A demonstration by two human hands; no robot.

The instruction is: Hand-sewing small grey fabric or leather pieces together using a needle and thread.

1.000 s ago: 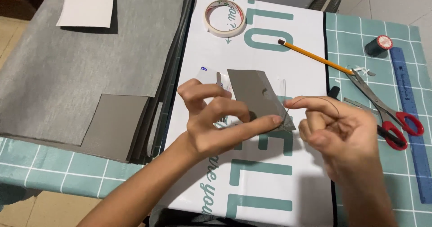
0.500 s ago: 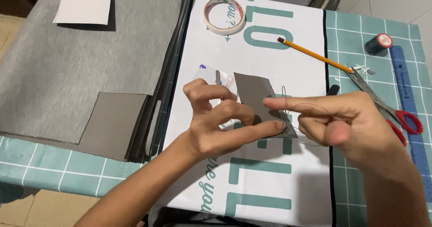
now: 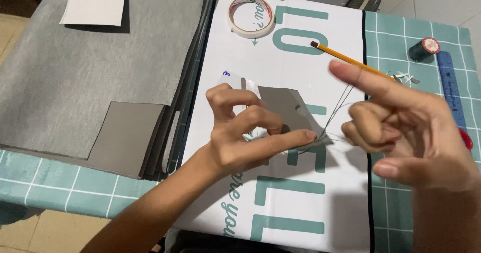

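White printed sheet (image 3: 300, 27) is covering the table; your left hand (image 3: 245, 132) is pinching a grey fabric piece (image 3: 283, 102); your right hand (image 3: 401, 127), fingers curled, is pulling thread (image 3: 336, 105).

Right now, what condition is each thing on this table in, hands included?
Left hand: pinching the grey piece.
Grey piece: held flat, thread through its corner.
Thread: drawn up, slightly slack.
Right hand: raised, pulling the thread, forefinger out.
Tape roll: lying flat.
Pencil: lying loose.
Thread spool: lying apart.
Grey fabric: spread out, corner folded over.
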